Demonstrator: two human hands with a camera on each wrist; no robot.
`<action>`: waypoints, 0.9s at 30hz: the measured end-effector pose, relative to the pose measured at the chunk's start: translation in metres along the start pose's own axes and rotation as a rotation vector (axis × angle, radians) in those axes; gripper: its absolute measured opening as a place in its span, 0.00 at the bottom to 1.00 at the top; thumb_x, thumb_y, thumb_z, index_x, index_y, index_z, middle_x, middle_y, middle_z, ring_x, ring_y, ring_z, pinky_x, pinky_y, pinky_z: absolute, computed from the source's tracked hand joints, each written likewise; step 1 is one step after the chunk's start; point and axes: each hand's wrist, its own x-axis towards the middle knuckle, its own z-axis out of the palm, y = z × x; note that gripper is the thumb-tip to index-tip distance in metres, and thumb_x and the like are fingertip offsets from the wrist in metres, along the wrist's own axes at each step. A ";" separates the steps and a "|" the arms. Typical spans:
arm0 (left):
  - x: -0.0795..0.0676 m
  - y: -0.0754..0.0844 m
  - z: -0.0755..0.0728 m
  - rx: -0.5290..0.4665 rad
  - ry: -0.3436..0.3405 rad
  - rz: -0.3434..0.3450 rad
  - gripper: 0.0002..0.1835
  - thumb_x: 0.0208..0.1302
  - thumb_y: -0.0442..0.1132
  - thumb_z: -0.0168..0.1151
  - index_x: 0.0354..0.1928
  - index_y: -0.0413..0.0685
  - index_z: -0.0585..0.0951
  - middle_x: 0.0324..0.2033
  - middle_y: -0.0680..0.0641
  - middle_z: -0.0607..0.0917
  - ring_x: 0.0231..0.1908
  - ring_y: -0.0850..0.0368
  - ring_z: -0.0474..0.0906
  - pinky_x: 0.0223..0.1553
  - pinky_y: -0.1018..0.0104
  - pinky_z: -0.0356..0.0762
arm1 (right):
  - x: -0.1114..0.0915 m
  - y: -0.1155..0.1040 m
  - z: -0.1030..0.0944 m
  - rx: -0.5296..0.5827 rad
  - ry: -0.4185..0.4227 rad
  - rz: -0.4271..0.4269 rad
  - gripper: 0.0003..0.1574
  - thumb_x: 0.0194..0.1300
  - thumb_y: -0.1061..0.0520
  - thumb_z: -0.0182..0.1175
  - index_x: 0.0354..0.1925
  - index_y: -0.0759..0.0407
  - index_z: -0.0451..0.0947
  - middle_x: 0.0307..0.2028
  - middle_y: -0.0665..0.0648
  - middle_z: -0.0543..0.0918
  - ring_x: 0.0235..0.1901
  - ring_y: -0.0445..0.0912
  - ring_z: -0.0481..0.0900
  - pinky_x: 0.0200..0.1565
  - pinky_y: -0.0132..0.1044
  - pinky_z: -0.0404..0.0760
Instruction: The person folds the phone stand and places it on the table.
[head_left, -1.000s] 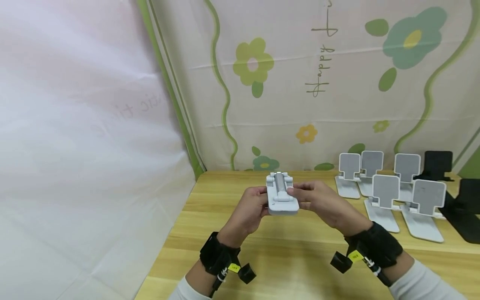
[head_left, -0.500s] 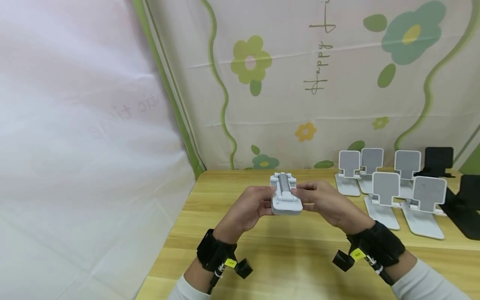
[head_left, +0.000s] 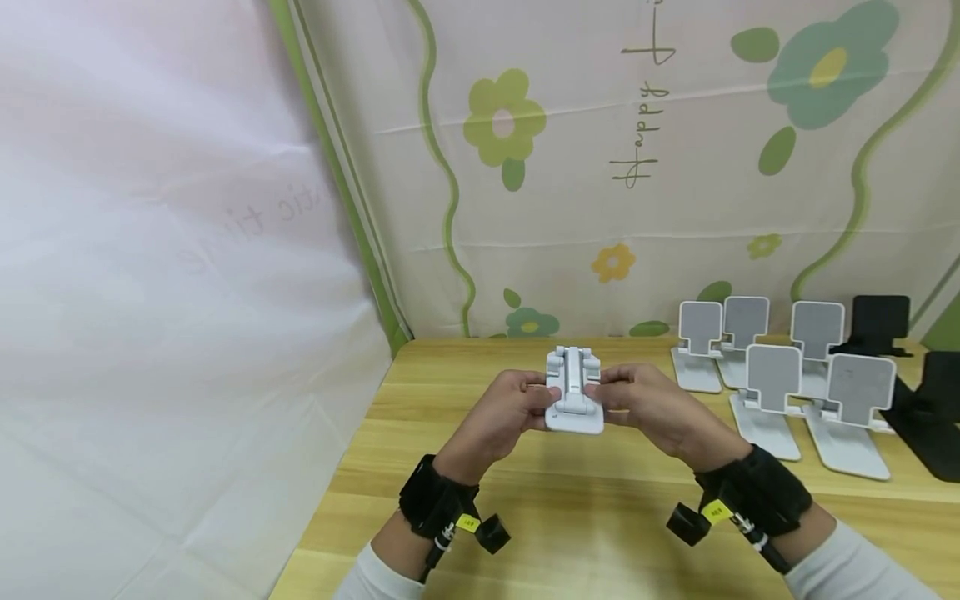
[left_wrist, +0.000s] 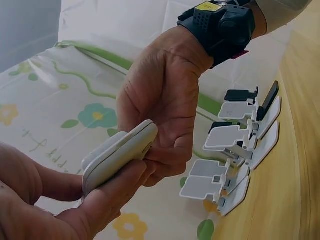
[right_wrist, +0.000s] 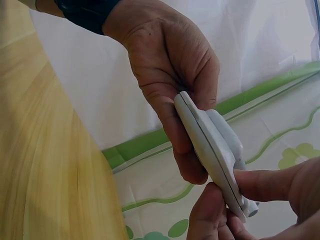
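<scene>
Both hands hold a folded white phone stand (head_left: 574,421) above the middle of the table in the head view. My left hand (head_left: 498,417) grips its left edge, with the thumb on the upper face and fingers beneath. From the other side my right hand (head_left: 658,410) pinches the right edge, its thumb near the central hinged arm. The right wrist view shows the stand (right_wrist: 212,145) edge-on as a flat folded slab, fingers under it. In the left wrist view, the stand's pale underside (left_wrist: 120,155) lies across the left fingers.
Several unfolded white phone stands with grey pads (head_left: 772,379) stand at the right of the wooden table (head_left: 450,533). Black stands (head_left: 879,323) are beside them at the far right. A flower-patterned curtain (head_left: 555,208) hangs behind, with a white one (head_left: 187,333) on the left.
The folded stand has shifted slightly right and tilted, so its thick front edge shows less. My left thumb has come over onto its upper face. The standing phone stands have stayed put.
</scene>
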 end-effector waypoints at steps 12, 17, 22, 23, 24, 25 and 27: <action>-0.009 0.001 0.025 0.867 0.193 0.139 0.39 0.66 0.66 0.64 0.60 0.36 0.77 0.44 0.44 0.75 0.38 0.54 0.67 0.31 0.68 0.69 | 0.005 0.009 0.004 0.041 0.004 -0.038 0.27 0.74 0.59 0.59 0.59 0.80 0.66 0.50 0.63 0.79 0.44 0.43 0.83 0.51 0.35 0.85; -0.007 0.000 0.029 0.926 0.225 0.179 0.33 0.62 0.59 0.72 0.54 0.37 0.79 0.37 0.47 0.76 0.37 0.55 0.66 0.33 0.69 0.65 | 0.007 0.010 0.010 0.040 0.040 -0.028 0.24 0.73 0.60 0.61 0.55 0.78 0.68 0.46 0.61 0.78 0.41 0.43 0.83 0.48 0.35 0.86; -0.004 0.001 0.028 0.962 0.241 0.199 0.29 0.57 0.57 0.76 0.46 0.40 0.81 0.34 0.48 0.76 0.34 0.56 0.67 0.30 0.69 0.65 | 0.007 0.012 0.012 0.035 0.033 -0.030 0.22 0.72 0.60 0.62 0.52 0.78 0.70 0.45 0.61 0.79 0.41 0.45 0.84 0.48 0.36 0.87; -0.004 0.001 0.028 0.966 0.248 0.199 0.29 0.55 0.58 0.76 0.44 0.40 0.81 0.33 0.48 0.75 0.33 0.55 0.68 0.29 0.70 0.66 | 0.008 0.012 0.012 0.033 0.028 -0.032 0.22 0.72 0.59 0.62 0.53 0.78 0.70 0.45 0.61 0.79 0.41 0.45 0.84 0.48 0.36 0.87; -0.003 0.001 0.027 0.969 0.254 0.196 0.29 0.54 0.58 0.77 0.43 0.40 0.80 0.33 0.48 0.75 0.32 0.56 0.68 0.27 0.70 0.67 | 0.008 0.013 0.012 0.031 0.024 -0.035 0.23 0.73 0.59 0.62 0.53 0.78 0.70 0.45 0.61 0.80 0.42 0.45 0.84 0.48 0.36 0.87; -0.002 0.001 0.026 0.964 0.258 0.192 0.29 0.53 0.58 0.77 0.42 0.40 0.80 0.33 0.48 0.75 0.31 0.56 0.69 0.26 0.70 0.68 | 0.008 0.013 0.012 0.030 0.018 -0.037 0.24 0.73 0.59 0.62 0.54 0.78 0.69 0.46 0.62 0.79 0.42 0.45 0.84 0.50 0.37 0.86; -0.001 0.000 0.023 0.919 0.260 0.183 0.29 0.52 0.57 0.78 0.42 0.40 0.80 0.34 0.47 0.75 0.29 0.55 0.71 0.24 0.69 0.71 | 0.007 0.014 0.011 0.017 0.011 -0.035 0.25 0.74 0.58 0.61 0.57 0.77 0.67 0.48 0.63 0.79 0.44 0.46 0.84 0.52 0.38 0.86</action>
